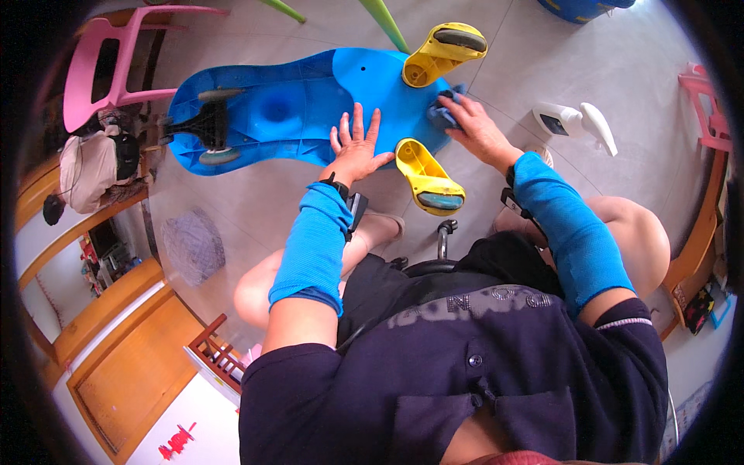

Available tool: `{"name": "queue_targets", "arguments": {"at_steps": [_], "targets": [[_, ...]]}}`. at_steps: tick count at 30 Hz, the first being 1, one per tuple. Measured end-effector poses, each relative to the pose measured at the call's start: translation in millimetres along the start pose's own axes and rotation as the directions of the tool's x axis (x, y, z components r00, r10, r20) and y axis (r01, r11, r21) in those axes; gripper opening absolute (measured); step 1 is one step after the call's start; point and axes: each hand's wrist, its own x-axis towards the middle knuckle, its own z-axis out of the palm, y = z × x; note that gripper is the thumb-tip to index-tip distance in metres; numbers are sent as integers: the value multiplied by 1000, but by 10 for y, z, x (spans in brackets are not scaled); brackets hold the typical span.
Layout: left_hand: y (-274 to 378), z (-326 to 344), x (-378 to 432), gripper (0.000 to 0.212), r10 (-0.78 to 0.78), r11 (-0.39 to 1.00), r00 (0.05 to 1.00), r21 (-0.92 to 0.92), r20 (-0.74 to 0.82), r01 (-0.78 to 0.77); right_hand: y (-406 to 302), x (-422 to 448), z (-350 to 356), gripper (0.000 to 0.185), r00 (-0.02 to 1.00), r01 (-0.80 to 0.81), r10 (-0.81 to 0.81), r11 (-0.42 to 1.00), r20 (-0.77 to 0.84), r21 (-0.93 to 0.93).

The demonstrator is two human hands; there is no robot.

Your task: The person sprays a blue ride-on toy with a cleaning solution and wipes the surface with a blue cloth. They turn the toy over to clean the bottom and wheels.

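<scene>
A blue plastic ride-on toy [317, 125] lies underside up on the floor, its wheels at the left end. Two yellow plastic arms with wheels, the upper [427, 67] and the lower [419, 165], stick out from its right end. My left hand [357, 151] rests spread on the blue underside, its thumb close to the lower yellow arm. Between the two arms, my right hand [478, 131] grips a dark blue-grey cloth [445, 110] against the toy's right edge.
A white handheld device [575, 123] lies on the floor at right. Pink plastic chairs stand at upper left [119, 70] and far right [706, 104]. Green legs [385, 23] and a blue tub [584, 9] are at the top. A grey bundle [193, 246] lies at left.
</scene>
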Motion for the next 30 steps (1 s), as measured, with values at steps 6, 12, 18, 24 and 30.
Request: {"name": "queue_targets", "arguments": {"at_steps": [6, 12, 18, 24, 30], "targets": [[6, 88, -19, 94, 64, 998, 990, 10, -128, -63, 223, -138, 230, 53, 938, 348, -305, 815, 167, -464], [-26, 87, -10, 94, 65, 998, 986, 27, -154, -61, 377, -272, 270, 46, 959, 278, -221, 846, 175, -455], [-17, 117, 3, 95, 72, 997, 970, 25, -232, -69, -13, 280, 277, 38, 962, 195, -229, 957, -151, -213], [-17, 130, 4, 97, 78, 997, 973, 4, -219, -79, 253, 30, 337, 35, 979, -127, 95, 977, -182, -173], [4, 85, -3, 94, 58, 998, 977, -22, -207, -64, 29, 234, 280, 33, 988, -83, 63, 986, -140, -144]]}}
